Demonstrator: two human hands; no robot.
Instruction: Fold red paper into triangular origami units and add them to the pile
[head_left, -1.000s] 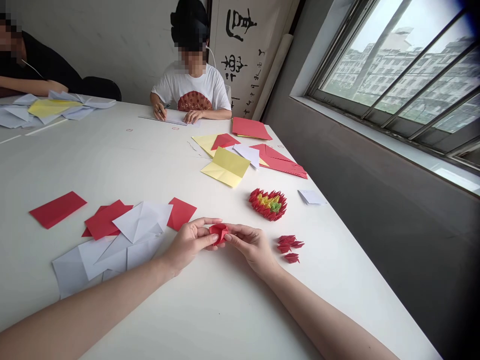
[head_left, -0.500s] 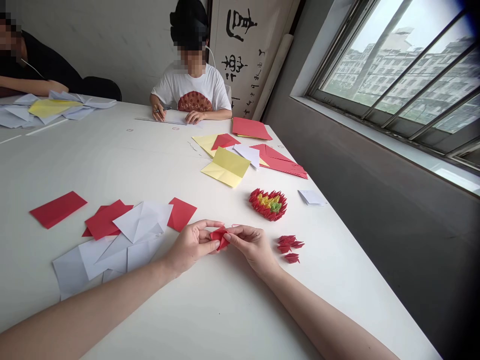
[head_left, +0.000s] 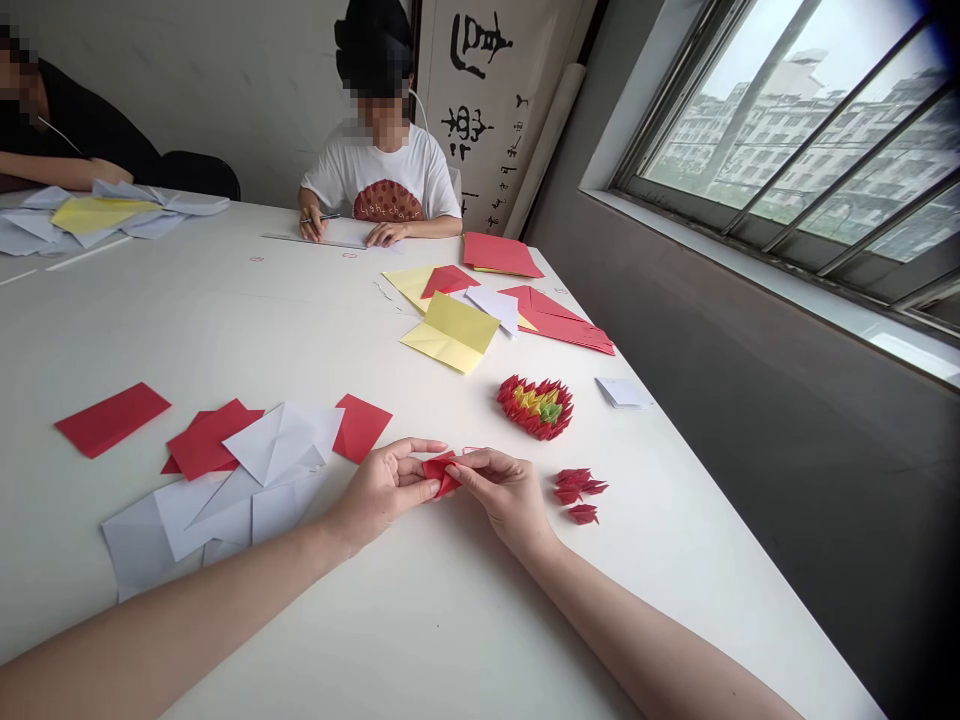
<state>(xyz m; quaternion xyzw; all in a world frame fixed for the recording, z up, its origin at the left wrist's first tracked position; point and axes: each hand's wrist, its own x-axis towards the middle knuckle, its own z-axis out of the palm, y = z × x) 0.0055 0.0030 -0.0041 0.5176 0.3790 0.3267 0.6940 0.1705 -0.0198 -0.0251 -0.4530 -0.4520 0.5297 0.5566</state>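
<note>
Both hands meet over the white table [head_left: 420,620] near its front middle. My left hand [head_left: 384,488] and my right hand [head_left: 504,490] each pinch a small folded red paper piece [head_left: 439,472] between thumb and fingertips. Three small folded red paper units [head_left: 577,492] lie just right of my right hand. Farther back sits a round assembly of folded paper units [head_left: 537,406], red around a yellow and green middle. Loose red sheets [head_left: 213,438] and white sheets [head_left: 225,500] lie left of my left hand.
Yellow paper [head_left: 451,334] and a red paper stack [head_left: 561,322] lie mid-table, with a small white folded stack [head_left: 622,393] near the right edge. A person in a white T-shirt [head_left: 382,180] works at the far end; another person's arm [head_left: 67,170] rests by papers at far left.
The red piece between my fingers has been flattened from a cupped shape into a narrower fold. Both hands stay in the same spot.
</note>
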